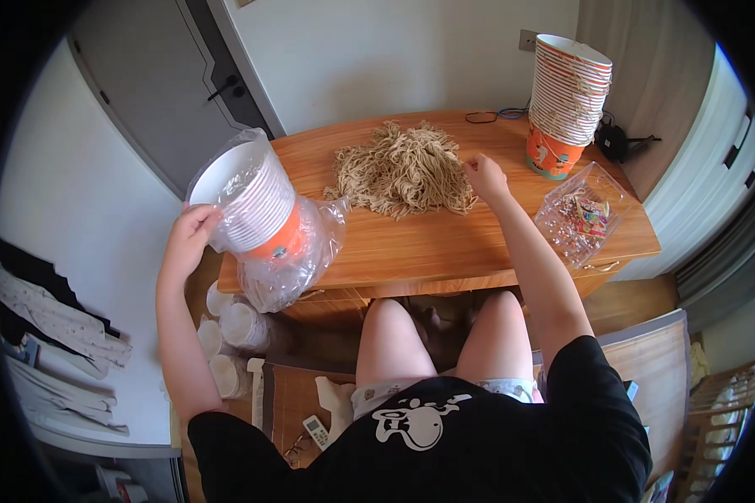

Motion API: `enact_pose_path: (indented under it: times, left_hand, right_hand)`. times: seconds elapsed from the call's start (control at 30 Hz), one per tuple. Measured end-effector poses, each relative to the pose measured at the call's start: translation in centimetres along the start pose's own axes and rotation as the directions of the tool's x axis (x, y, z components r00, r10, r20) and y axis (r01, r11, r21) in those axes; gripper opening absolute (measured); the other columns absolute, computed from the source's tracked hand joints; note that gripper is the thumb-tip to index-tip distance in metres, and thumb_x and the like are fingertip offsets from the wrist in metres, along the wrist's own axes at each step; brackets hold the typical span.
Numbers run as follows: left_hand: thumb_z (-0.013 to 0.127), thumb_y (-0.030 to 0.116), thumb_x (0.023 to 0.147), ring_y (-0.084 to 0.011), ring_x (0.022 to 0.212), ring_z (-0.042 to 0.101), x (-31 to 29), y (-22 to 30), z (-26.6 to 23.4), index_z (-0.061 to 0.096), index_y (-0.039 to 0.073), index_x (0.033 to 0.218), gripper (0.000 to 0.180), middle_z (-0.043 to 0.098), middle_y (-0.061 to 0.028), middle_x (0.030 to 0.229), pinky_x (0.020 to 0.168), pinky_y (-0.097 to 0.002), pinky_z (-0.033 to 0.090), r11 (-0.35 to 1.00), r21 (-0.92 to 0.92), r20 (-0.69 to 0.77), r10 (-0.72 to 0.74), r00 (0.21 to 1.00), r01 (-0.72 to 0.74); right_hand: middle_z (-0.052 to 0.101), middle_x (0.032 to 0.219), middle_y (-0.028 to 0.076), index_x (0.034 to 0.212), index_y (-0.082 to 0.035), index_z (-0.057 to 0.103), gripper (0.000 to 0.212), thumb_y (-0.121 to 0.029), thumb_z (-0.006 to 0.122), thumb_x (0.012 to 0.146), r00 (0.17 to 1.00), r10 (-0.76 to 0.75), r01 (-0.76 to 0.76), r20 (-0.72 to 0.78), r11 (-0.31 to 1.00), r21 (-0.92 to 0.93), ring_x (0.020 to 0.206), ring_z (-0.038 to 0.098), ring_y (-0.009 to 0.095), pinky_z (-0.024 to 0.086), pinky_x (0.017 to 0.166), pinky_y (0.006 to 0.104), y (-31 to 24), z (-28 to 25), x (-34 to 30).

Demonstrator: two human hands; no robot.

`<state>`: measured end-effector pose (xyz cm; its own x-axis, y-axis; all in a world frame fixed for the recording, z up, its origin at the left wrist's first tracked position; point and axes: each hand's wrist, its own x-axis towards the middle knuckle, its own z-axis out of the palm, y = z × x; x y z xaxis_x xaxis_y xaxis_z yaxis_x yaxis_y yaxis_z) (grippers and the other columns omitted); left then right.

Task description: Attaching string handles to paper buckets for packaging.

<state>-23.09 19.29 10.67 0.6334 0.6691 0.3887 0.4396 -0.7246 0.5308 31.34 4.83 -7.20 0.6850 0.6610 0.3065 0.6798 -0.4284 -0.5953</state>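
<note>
Bucket stack tilts left of twine pile; left fingers grip its bagged rim. Right fingers curl beside pile, contents unclear. Probably light, slippery film; hold at rim.

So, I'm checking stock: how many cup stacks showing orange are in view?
2: the plastic-wrapped stack at the left hand, and the taller stack toward the desk's right rear. Others may be hidden.
</note>
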Motion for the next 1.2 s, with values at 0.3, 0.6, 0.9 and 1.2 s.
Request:
enact_pose_path:
  times: [0.3, 0.6, 0.9, 1.2]
  left_hand:
    - [0.067, 0.021, 0.096, -0.0195, 0.076, 0.063, 0.6, 3.7, -0.6, 0.071, 0.003, 0.087, 0.020, 0.070, -0.0055, 0.079, 0.127, -0.0459, 0.008, 0.959, 0.280, 0.012, -0.049, 0.999, 0.043]
    - [0.073, 0.013, 0.090, -0.0089, 0.079, 0.062, 2.1, 1.8, -4.6, 0.071, 0.000, 0.102, 0.018, 0.071, -0.0025, 0.088, 0.072, -0.0253, 0.049, 0.994, -0.092, -0.176, -0.079, 0.981, 0.064]
    - [0.070, 0.009, 0.096, -0.0086, 0.095, 0.060, -0.4, 12.0, -4.5, 0.064, -0.003, 0.112, 0.021, 0.067, -0.0018, 0.102, 0.086, -0.0234, 0.047, 0.936, -0.028, -0.684, 0.238, 0.689, -0.352]
    - [0.072, -0.001, 0.086, -0.0238, 0.090, 0.062, -2.0, 14.3, 16.5, 0.068, 0.001, 0.103, 0.018, 0.066, -0.0094, 0.095, 0.079, -0.0347, 0.051, 0.779, -0.419, -0.172, 0.436, 0.883, -0.466]
  right_hand:
    - [0.075, 0.097, 0.011, 0.100, -0.017, 0.076, 0.024, -0.035, 0.065, 0.089, 0.991, -0.100, 0.100, -0.089, 0.995, -0.001, 0.099, 0.069, 0.031, 0.051, 0.085, 0.0470, 0.3, -1.1, -1.1]
    - [0.067, 0.091, 0.016, 0.099, -0.006, 0.066, 0.010, -0.013, 0.065, 0.094, 0.809, -0.342, 0.453, -0.479, 0.882, 0.135, 0.089, 0.063, 0.035, 0.050, 0.080, 0.0427, -2.4, -7.6, -3.3]
    - [0.061, 0.099, 0.011, 0.102, -0.001, 0.057, 0.011, -0.007, 0.048, 0.101, 0.700, -0.037, 0.672, -0.713, 0.371, 0.641, 0.091, 0.059, 0.018, 0.047, 0.087, 0.0324, -7.4, -19.7, -16.6]
    - [0.053, 0.078, 0.003, 0.095, -0.002, 0.052, 0.004, -0.004, 0.053, 0.098, 0.963, -0.109, 0.270, -0.248, 0.437, 0.858, 0.064, 0.047, 0.008, 0.037, 0.058, 0.0219, -7.0, -19.9, -25.3]
